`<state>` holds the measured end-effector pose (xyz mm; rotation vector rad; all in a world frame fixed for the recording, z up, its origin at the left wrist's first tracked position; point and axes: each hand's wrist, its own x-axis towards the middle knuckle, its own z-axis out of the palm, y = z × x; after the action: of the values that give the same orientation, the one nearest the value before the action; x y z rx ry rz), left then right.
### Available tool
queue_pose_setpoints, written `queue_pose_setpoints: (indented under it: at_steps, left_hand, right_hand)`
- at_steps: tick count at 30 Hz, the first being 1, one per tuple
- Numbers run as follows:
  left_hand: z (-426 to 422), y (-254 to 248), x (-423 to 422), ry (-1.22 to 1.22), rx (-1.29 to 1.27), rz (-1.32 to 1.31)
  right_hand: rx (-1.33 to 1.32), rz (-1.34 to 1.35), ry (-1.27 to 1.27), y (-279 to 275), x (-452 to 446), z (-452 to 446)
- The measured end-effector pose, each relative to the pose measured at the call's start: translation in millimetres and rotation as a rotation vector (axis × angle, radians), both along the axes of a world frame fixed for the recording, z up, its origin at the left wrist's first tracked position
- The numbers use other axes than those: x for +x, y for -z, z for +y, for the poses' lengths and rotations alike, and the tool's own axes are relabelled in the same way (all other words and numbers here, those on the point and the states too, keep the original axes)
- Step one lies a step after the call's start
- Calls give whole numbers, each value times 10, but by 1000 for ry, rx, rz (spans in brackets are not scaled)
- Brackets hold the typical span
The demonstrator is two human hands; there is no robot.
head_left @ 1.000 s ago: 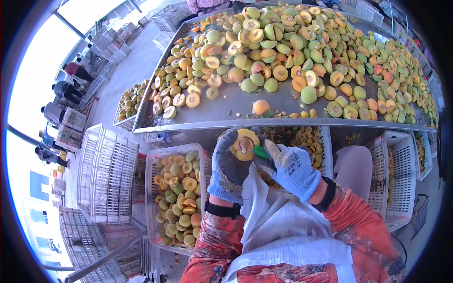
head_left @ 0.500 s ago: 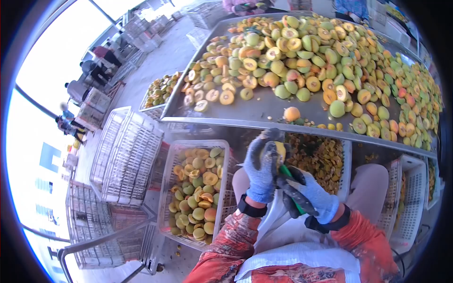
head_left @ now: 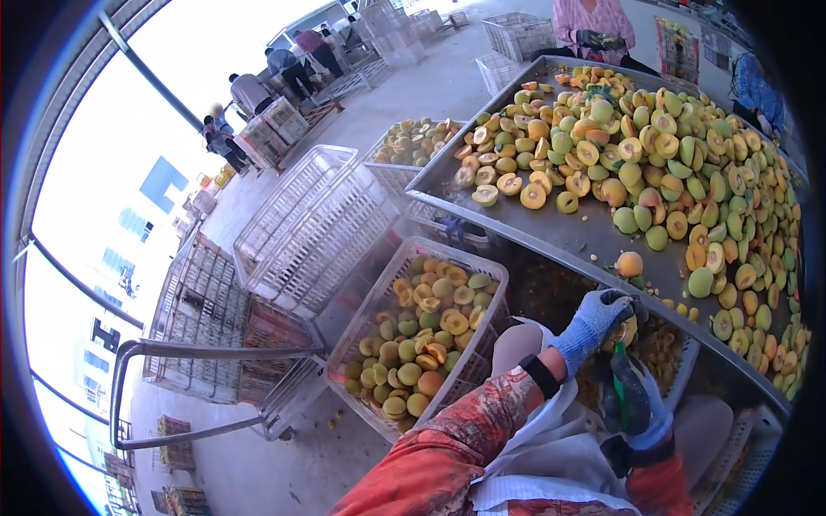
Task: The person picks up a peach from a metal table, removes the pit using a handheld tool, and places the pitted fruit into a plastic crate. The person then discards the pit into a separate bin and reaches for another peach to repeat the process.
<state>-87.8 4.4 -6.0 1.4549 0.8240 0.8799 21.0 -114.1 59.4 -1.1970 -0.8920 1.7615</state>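
Observation:
My left hand [head_left: 604, 320], in a blue-grey glove with dark fingers, is closed around a piece of yellow stone fruit [head_left: 625, 331], peach or apricot. Just below it, my right hand [head_left: 644, 402], gloved the same way, grips a green-handled tool [head_left: 619, 385]. The tool's upper end meets the fruit; its tip is hidden there. Both hands are over a crate of yellow scraps [head_left: 662, 354] between my knees. In front, a metal table [head_left: 551, 225] carries a heap of halved fruit [head_left: 654, 146]. A white crate of fruit halves [head_left: 422, 331] stands to my left.
A metal rail [head_left: 224, 348] and stacked white crates [head_left: 318, 232] are on the left. Another fruit-filled crate [head_left: 417, 142] stands by the table's far left corner. A person in pink [head_left: 594, 30] sits across the table. Several people work in the background.
The view has turned left, so the table and hands appear farther right and the left crates nearer the middle. Both hands still hold the fruit and the green-handled tool.

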Motion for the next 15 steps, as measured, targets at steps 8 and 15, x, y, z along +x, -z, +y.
queue_pose_setpoints:
  at_steps: [8,15]
  left_hand:
    - [-28,-225,197,30,211,81]
    - [111,72,734,108,-396,-32]
  right_hand:
    - [-243,1010,-12,803,366,-152]
    - [-222,1147,459,1321,597,-229]
